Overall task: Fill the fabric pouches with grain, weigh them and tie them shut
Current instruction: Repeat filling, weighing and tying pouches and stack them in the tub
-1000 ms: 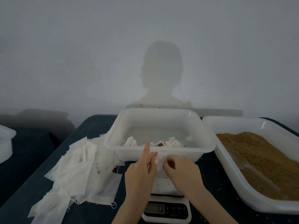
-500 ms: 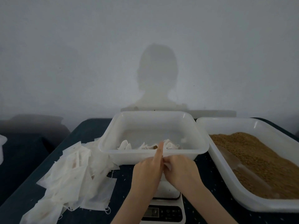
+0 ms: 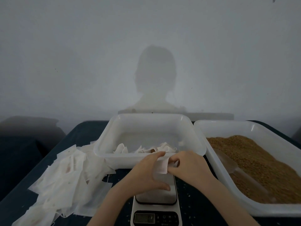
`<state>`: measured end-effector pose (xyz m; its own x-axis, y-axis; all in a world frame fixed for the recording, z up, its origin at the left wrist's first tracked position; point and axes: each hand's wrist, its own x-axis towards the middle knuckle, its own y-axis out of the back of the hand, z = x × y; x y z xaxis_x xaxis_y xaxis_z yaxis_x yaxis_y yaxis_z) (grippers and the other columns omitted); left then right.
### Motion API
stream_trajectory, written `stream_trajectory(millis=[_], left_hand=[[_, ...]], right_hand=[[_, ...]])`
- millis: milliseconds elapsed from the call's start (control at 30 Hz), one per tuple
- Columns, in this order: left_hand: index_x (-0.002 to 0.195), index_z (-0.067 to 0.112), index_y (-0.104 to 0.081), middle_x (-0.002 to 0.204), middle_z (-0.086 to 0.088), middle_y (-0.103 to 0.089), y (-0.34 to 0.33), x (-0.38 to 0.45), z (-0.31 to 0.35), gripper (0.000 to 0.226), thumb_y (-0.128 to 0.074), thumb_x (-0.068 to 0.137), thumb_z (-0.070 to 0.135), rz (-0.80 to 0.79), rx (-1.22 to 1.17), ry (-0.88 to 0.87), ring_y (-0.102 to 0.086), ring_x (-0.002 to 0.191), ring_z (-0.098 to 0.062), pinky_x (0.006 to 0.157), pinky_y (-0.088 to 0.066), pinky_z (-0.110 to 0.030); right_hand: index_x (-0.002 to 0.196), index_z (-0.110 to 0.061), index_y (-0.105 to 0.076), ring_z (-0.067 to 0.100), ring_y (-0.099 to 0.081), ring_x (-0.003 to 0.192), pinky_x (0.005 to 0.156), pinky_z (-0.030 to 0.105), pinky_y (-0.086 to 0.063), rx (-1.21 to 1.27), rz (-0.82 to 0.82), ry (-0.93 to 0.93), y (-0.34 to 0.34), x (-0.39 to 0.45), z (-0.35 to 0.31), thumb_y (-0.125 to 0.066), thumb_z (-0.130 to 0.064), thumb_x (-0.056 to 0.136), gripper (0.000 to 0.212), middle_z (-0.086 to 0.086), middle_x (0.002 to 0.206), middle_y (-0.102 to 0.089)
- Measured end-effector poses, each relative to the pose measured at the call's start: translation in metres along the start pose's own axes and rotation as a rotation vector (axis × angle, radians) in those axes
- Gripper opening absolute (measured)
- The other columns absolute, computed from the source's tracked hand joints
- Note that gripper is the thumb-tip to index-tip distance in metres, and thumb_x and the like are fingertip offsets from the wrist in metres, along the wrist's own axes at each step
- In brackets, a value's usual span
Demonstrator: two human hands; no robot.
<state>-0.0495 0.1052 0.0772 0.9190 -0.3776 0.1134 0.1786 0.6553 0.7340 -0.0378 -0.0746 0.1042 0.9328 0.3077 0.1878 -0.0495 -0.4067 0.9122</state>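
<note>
While both hands work above the scale (image 3: 156, 195), the left hand (image 3: 146, 172) and right hand (image 3: 187, 167) each pinch 1 pouch (image 3: 162, 165) at its mouth, probably to tie it; grain (image 3: 254, 162) waits in the right tray (image 3: 228, 207).

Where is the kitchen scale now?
In the head view, the scale sits bottom centre on the dark table, beneath both hands, between the pouch pile and the grain tray.
</note>
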Motion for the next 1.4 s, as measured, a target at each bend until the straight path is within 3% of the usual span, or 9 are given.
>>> stream_trajectory(millis=[167, 367, 467, 567, 733, 867, 1000, 1100, 1400], left_hand=[[0.137, 0.042, -0.035, 0.127, 0.029, -0.047, 0.004, 0.004, -0.001, 0.08, -0.075, 0.068, 0.052, 0.048, 0.204, -0.083, -0.037, 0.116, 0.008, 0.101, -0.031, -0.019], [0.125, 0.043, -0.049, 0.116, 0.026, -0.059, 0.005, 0.011, 0.005, 0.065, -0.073, 0.066, 0.057, -0.029, 0.148, -0.121, -0.045, 0.107, 0.011, 0.09, -0.036, -0.011], [0.099, 0.045, -0.058, 0.092, 0.027, -0.061, 0.003, 0.011, 0.006, 0.036, -0.074, 0.067, 0.05, -0.061, 0.03, -0.103, -0.055, 0.086, 0.009, 0.071, -0.04, -0.007], [0.08, 0.041, -0.058, 0.076, 0.024, -0.06, -0.002, 0.012, 0.006, 0.02, -0.073, 0.068, 0.048, -0.02, -0.05, -0.081, -0.053, 0.068, 0.005, 0.06, -0.039, -0.011], [0.086, 0.04, -0.062, 0.078, 0.022, -0.063, -0.013, 0.018, 0.009, 0.022, -0.07, 0.068, 0.049, 0.014, -0.053, -0.034, -0.057, 0.071, 0.004, 0.064, -0.045, -0.016], [0.091, 0.038, -0.063, 0.086, 0.02, -0.065, -0.021, 0.026, 0.014, 0.029, -0.067, 0.069, 0.056, -0.001, 0.002, -0.049, -0.06, 0.081, 0.004, 0.072, -0.051, -0.019], [0.083, 0.042, -0.059, 0.08, 0.023, -0.063, -0.027, 0.031, 0.021, 0.026, -0.064, 0.065, 0.06, -0.002, 0.035, -0.084, -0.058, 0.077, 0.006, 0.063, -0.045, -0.013], [0.075, 0.046, -0.055, 0.074, 0.025, -0.061, -0.034, 0.035, 0.025, 0.021, -0.063, 0.062, 0.06, -0.003, 0.054, -0.092, -0.057, 0.073, 0.006, 0.06, -0.04, -0.011], [0.073, 0.039, -0.055, 0.073, 0.021, -0.061, -0.044, 0.038, 0.027, 0.019, -0.068, 0.068, 0.052, -0.034, 0.071, -0.098, -0.057, 0.072, 0.004, 0.062, -0.043, -0.013]], right_hand=[[0.092, -0.044, -0.072, 0.003, -0.059, 0.066, 0.057, 0.019, -0.047, -0.041, -0.056, 0.074, 0.009, -0.001, 0.007, -0.055, -0.063, 0.078, 0.029, -0.015, 0.066, -0.061], [0.086, -0.048, -0.072, 0.005, -0.052, 0.056, 0.044, 0.016, -0.032, 0.041, -0.085, 0.189, 0.026, -0.006, 0.01, -0.046, -0.075, 0.058, 0.046, -0.018, 0.063, -0.062], [0.088, -0.046, -0.073, -0.003, -0.052, 0.056, 0.046, 0.014, -0.035, 0.064, -0.119, 0.187, 0.029, -0.009, 0.014, -0.055, -0.067, 0.066, 0.035, -0.028, 0.059, -0.058], [0.093, -0.04, -0.075, -0.009, -0.061, 0.076, 0.064, 0.013, -0.047, 0.201, -0.135, 0.164, 0.03, -0.01, 0.023, -0.064, -0.056, 0.077, 0.025, -0.029, 0.084, -0.068], [0.086, -0.044, -0.073, -0.011, -0.062, 0.086, 0.073, 0.01, -0.047, 0.42, 0.013, 0.111, 0.048, -0.014, 0.053, -0.062, -0.033, 0.09, 0.016, -0.031, 0.098, -0.068], [0.092, -0.04, -0.071, -0.007, -0.061, 0.077, 0.071, 0.016, -0.051, 0.139, 0.126, -0.136, 0.068, -0.019, 0.11, -0.056, -0.038, 0.093, 0.015, -0.023, 0.091, -0.069], [0.097, -0.033, -0.06, 0.002, -0.058, 0.08, 0.068, 0.021, -0.05, -0.333, -0.225, -0.398, 0.07, -0.034, 0.173, -0.053, -0.053, 0.09, 0.022, -0.013, 0.096, -0.063], [0.099, -0.03, -0.048, 0.007, -0.056, 0.084, 0.065, 0.022, -0.046, -0.346, -0.413, -0.432, 0.067, -0.042, 0.192, -0.059, -0.061, 0.083, 0.036, -0.009, 0.098, -0.057], [0.097, -0.023, -0.058, 0.009, -0.057, 0.079, 0.071, 0.026, -0.049, -0.268, -0.375, -0.412, 0.08, -0.037, 0.211, -0.06, -0.03, 0.087, 0.013, -0.004, 0.096, -0.062]])
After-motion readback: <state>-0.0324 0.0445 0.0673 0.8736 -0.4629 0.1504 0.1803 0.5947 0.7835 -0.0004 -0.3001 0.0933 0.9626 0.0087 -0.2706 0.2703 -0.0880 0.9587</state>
